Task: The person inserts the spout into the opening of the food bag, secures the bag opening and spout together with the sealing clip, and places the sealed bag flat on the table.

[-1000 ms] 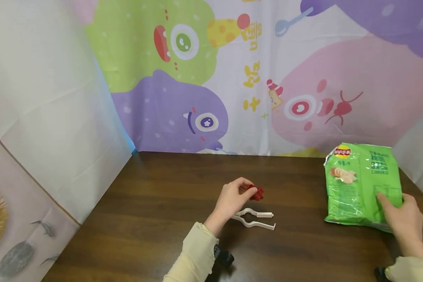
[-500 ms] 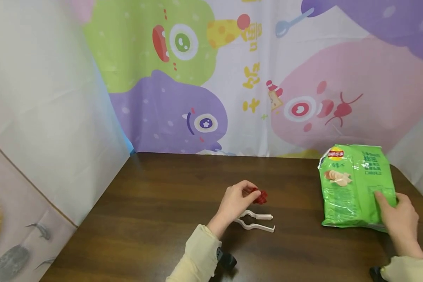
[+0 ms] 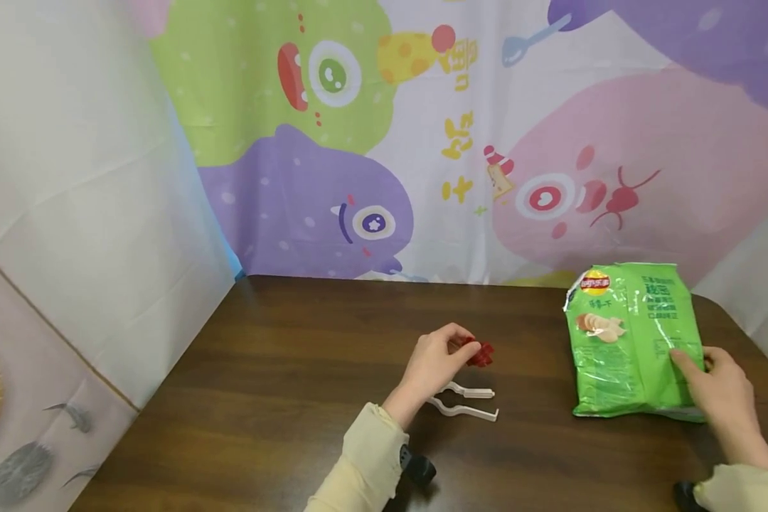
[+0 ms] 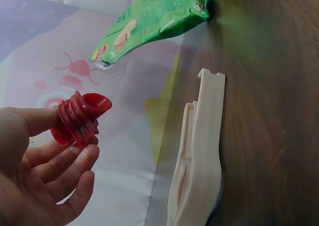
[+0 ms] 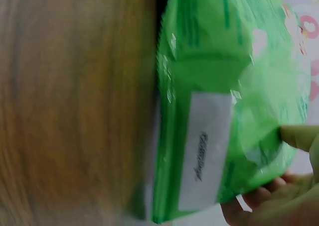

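Note:
My left hand (image 3: 432,366) pinches a small red threaded plastic spout (image 4: 82,117) between thumb and fingers. In the left wrist view the spout shows ridged threads and a slanted hollow end. Just below this hand, a white hinged bag clip (image 3: 464,411) lies on the table with its two arms spread; its hinge end is hidden behind the hand in the head view. At the right, my right hand (image 3: 720,384) grips a green potato chip bag (image 3: 636,341) by its lower right side, thumb on the near face. The bag stands upright, its back with printed text facing me.
A dark wooden table (image 3: 281,398) spans the front. Behind it hangs a cartoon-printed cloth (image 3: 448,142), and pale cloth (image 3: 89,178) closes off the left side.
My right hand has moved the chip bag to the left, closer to the middle. The left hand, with the red spout, has shifted slightly right above the clip.

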Motion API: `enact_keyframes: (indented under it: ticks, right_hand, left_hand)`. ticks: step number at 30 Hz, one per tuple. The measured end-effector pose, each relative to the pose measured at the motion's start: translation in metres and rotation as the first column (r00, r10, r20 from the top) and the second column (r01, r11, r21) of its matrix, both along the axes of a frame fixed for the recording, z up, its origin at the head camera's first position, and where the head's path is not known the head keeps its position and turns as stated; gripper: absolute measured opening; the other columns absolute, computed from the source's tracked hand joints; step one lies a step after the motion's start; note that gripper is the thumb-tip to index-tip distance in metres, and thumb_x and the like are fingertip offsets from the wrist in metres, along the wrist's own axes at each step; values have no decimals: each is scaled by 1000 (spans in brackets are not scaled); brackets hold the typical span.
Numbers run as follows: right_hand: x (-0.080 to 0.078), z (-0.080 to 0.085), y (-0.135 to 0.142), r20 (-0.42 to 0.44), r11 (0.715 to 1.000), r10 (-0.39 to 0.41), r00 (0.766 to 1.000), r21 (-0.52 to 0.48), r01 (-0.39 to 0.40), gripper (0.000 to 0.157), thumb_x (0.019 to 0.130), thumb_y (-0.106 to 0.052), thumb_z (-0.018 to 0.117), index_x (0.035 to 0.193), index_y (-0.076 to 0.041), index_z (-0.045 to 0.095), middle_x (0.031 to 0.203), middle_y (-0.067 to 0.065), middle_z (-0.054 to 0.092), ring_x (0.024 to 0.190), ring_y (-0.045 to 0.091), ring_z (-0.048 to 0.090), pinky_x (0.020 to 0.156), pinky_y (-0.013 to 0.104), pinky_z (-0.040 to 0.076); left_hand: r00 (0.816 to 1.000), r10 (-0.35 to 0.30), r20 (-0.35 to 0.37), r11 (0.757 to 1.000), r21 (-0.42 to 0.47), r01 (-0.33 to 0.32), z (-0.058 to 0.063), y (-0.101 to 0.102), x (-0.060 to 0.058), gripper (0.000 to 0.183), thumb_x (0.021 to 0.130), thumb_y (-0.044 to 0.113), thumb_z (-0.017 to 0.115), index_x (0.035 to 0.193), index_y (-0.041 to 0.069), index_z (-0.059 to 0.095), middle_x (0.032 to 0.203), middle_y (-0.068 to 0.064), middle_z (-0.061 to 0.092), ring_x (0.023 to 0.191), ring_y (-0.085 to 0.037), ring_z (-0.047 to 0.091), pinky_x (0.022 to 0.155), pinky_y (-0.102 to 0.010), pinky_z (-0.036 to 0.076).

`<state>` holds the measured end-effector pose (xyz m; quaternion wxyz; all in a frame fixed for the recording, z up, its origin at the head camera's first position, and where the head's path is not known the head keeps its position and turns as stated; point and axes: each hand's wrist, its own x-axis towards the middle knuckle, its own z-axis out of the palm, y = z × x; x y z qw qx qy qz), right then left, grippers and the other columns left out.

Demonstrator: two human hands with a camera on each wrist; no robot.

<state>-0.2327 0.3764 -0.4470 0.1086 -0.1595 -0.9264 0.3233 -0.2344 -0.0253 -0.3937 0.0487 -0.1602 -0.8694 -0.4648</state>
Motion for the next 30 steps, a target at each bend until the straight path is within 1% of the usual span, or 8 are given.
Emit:
enact_keyframes:
  ticks: [3,6,12,17,20,25,28,30]
  right_hand:
    - [15,25,-24,28,996,89,996,-19,-89,70,85,-46,37,120,14,28,108,37,42,83,39,46,59,41,35]
    - [22,36,-35,39,987,154,987,-41,-152,66,86,-43,38,117,15,28,104,38,43,83,37,48,60,39,35]
    - [24,38,-39,6,954,274,962,-133,-271,53,88,-34,38,108,15,28,84,21,49,58,7,47,50,29,41]
    - [27,40,-41,15,926,325,946,-209,-315,48,90,-28,37,105,17,25,81,17,47,56,7,48,50,28,42]
    - [23,30,-33,24,909,337,941,-270,-318,48,90,-29,39,105,15,24,82,15,46,57,9,51,51,29,43]
    - [5,-9,-2,-34,869,347,937,-366,-334,63,85,-41,45,110,10,17,82,15,48,59,17,57,51,36,46]
    - [-5,-28,14,-36,882,361,932,-311,-354,74,84,-46,43,120,11,12,87,16,49,64,17,58,53,35,47]
    - [-9,-35,21,-14,899,357,934,-267,-348,73,85,-47,40,124,9,14,89,13,51,67,15,58,55,32,46]
  left_hand:
    - [1000,-4,12,1000,4,4,-2,1,0,17,78,35,58,86,20,59,70,12,58,61,-2,52,54,-18,41]
    - [1000,-8,8,1000,10,8,-2,3,0,17,78,35,58,85,20,59,70,12,58,61,-2,53,53,-18,41]
    - [1000,-17,12,1000,20,16,-1,5,1,17,78,35,59,85,19,59,70,12,58,62,-3,53,54,-18,41]
    - [1000,-24,12,1000,18,24,-2,8,0,18,78,35,59,85,19,59,71,12,58,62,-2,53,55,-17,42]
    - [999,-31,7,999,29,31,-1,10,0,18,78,35,59,85,19,59,71,12,58,62,-2,53,56,-17,42]
    - [999,-42,3,998,44,42,1,14,1,17,77,36,59,85,21,58,70,14,57,61,-1,53,54,-18,43]
    - [999,-48,-1,998,46,48,2,17,1,17,77,35,59,85,20,58,70,14,57,62,-1,53,55,-17,42]
    - [999,-51,-4,998,46,52,3,19,2,16,77,35,59,84,20,58,71,14,57,63,-2,54,55,-17,42]
